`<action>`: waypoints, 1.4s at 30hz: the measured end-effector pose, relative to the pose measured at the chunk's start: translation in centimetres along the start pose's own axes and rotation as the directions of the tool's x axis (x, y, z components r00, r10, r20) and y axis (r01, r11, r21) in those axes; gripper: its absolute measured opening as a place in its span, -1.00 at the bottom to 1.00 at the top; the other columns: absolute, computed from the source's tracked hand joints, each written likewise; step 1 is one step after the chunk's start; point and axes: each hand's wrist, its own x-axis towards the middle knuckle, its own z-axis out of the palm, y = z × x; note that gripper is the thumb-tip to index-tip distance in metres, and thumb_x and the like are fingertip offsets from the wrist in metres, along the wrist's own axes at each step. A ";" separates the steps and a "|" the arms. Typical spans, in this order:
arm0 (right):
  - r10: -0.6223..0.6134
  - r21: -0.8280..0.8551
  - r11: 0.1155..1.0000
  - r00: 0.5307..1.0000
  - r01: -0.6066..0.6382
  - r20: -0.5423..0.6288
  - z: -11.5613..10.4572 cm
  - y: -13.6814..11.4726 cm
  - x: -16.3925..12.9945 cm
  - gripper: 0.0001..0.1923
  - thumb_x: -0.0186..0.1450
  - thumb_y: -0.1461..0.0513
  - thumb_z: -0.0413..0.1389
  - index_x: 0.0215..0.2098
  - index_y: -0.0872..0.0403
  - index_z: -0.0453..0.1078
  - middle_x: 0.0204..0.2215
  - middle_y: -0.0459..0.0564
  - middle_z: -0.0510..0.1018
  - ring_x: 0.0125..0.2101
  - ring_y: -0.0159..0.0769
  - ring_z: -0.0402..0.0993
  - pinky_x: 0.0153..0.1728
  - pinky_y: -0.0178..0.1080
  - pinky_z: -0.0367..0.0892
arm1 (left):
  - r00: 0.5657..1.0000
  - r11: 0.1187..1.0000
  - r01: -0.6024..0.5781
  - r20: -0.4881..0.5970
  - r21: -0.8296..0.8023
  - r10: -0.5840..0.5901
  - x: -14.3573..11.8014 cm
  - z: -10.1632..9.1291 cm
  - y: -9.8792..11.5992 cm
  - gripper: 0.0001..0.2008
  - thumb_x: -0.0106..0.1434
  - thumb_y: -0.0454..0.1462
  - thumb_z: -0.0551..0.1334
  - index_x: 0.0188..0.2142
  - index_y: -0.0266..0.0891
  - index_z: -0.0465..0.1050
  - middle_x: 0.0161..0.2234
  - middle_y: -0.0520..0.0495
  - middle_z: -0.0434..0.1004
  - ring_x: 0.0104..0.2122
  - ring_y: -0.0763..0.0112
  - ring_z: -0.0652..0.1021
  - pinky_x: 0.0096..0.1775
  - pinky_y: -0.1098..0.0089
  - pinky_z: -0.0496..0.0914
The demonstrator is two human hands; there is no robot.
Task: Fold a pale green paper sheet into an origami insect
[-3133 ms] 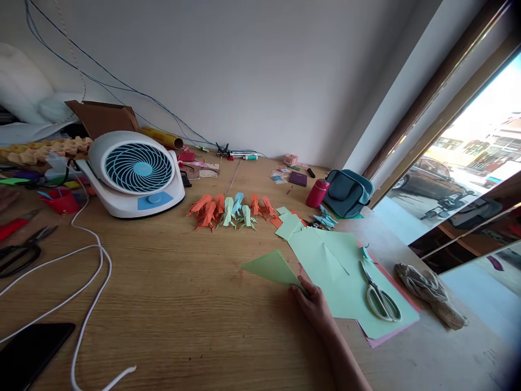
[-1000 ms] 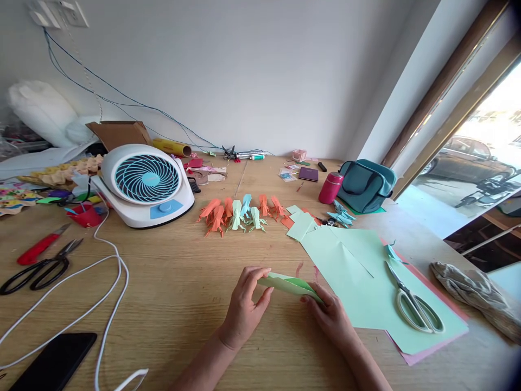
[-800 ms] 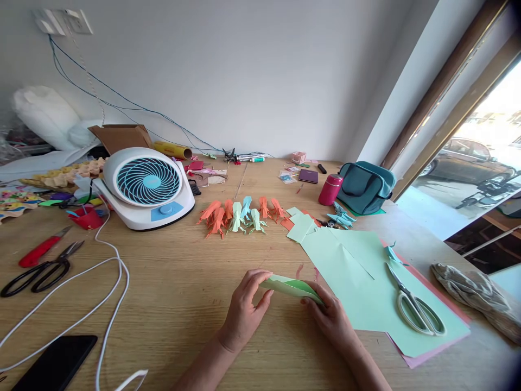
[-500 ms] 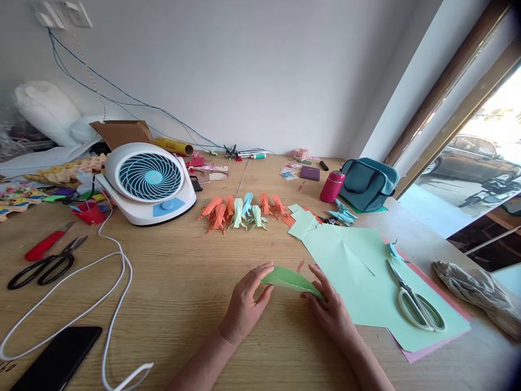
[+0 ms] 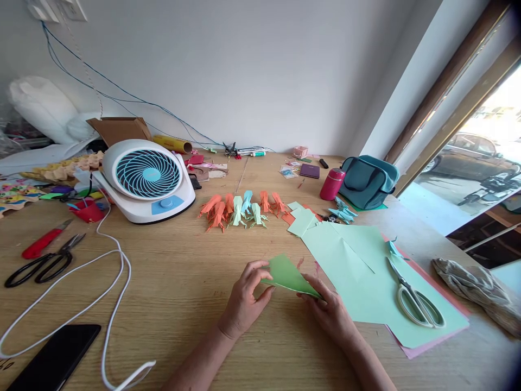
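Note:
A green folded paper triangle (image 5: 288, 275) is held just above the wooden table (image 5: 171, 282) between both my hands. My left hand (image 5: 244, 298) pinches its left corner with thumb and fingers. My right hand (image 5: 331, 312) grips its lower right corner. To the right lie light green paper sheets (image 5: 350, 266) on pink sheets, with white-handled scissors (image 5: 413, 301) on top. A row of orange, blue and green folded paper figures (image 5: 240, 208) stands further back.
A white and blue desk fan (image 5: 144, 179) stands at the back left, its white cable (image 5: 101, 271) looping forward. Black scissors (image 5: 40, 266), a red tool (image 5: 40, 244) and a black phone (image 5: 52, 361) lie left. A red flask (image 5: 331, 184), teal bag (image 5: 368, 182) and grey cloth (image 5: 476, 285) are right.
My left hand came in and took the paper's left corner. Together both hands folded the green paper, then tilted it up so its flat triangular face shows.

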 end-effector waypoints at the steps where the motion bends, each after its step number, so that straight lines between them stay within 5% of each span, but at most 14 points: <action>1: 0.008 -0.002 1.000 1.000 -0.008 0.001 0.0 0.0 0.0 -0.54 0.40 0.14 0.05 0.25 -0.01 0.24 -0.08 0.10 0.57 -0.22 -0.25 0.53 -0.22 -0.27 0.50 | 1.000 1.000 -0.003 0.019 -0.004 0.003 0.0 0.0 0.0 -0.81 0.25 -0.46 0.22 -0.22 -0.15 0.37 0.03 -0.15 0.42 0.02 0.26 0.52 -0.02 0.26 0.48; 7: 0.022 -0.012 1.000 1.000 -0.022 0.006 -0.3 -0.6 -0.2 -0.36 0.39 0.17 0.04 0.39 -0.01 0.01 -0.10 0.10 0.55 -0.31 -0.32 0.49 -0.32 -0.35 0.47 | 0.993 1.000 -0.001 0.116 -0.005 0.002 0.0 -0.1 0.0 -0.86 0.26 -0.43 0.22 -0.31 -0.16 0.31 0.03 -0.16 0.48 0.06 0.24 0.52 0.00 0.27 0.44; 11: -0.016 -0.136 0.990 0.996 0.027 0.086 -0.8 -0.9 -0.1 -0.49 0.38 0.22 0.03 0.29 -0.05 0.20 -0.05 0.06 0.56 -0.26 -0.29 0.51 -0.25 -0.30 0.43 | 0.989 1.000 0.007 0.148 0.010 -0.008 -0.2 -0.1 -0.3 -0.88 0.29 -0.39 0.18 -0.29 -0.15 0.26 0.03 -0.17 0.51 0.03 0.24 0.54 -0.01 0.25 0.45; 16: 0.026 -0.173 0.985 0.982 0.007 0.187 -1.1 -1.8 0.3 -0.70 0.35 0.25 0.04 0.03 -0.05 0.43 -0.24 -0.06 0.57 -0.38 -0.31 0.44 -0.36 -0.29 0.32 | 0.987 0.999 0.006 0.158 0.031 -0.011 -0.4 -0.3 -0.7 -0.87 0.29 -0.38 0.18 -0.25 -0.15 0.24 0.06 -0.15 0.51 0.03 0.28 0.54 0.03 0.27 0.43; 23: 0.061 -0.113 0.993 0.979 -0.040 0.193 -1.1 -2.0 0.5 -0.83 0.34 0.21 0.08 -0.14 -0.01 0.48 -0.39 -0.10 0.45 -0.48 -0.35 0.26 -0.46 -0.29 0.16 | 0.994 0.999 -0.022 0.112 0.049 0.016 -0.3 -0.4 -0.9 -0.88 0.29 -0.38 0.18 -0.22 -0.15 0.29 0.00 -0.12 0.55 0.00 0.29 0.56 0.01 0.29 0.44; 42: -0.049 -0.083 0.995 0.996 0.055 0.074 -1.1 -2.3 0.6 -0.84 0.39 0.23 0.04 -0.20 0.00 0.47 -0.35 -0.06 0.47 -0.38 -0.31 0.37 -0.41 -0.28 0.23 | 0.986 0.997 -0.078 0.146 -0.007 0.078 -0.3 -0.6 -0.8 -0.87 0.32 -0.26 0.21 -0.13 -0.17 0.37 -0.02 -0.15 0.51 0.01 0.25 0.50 0.05 0.24 0.38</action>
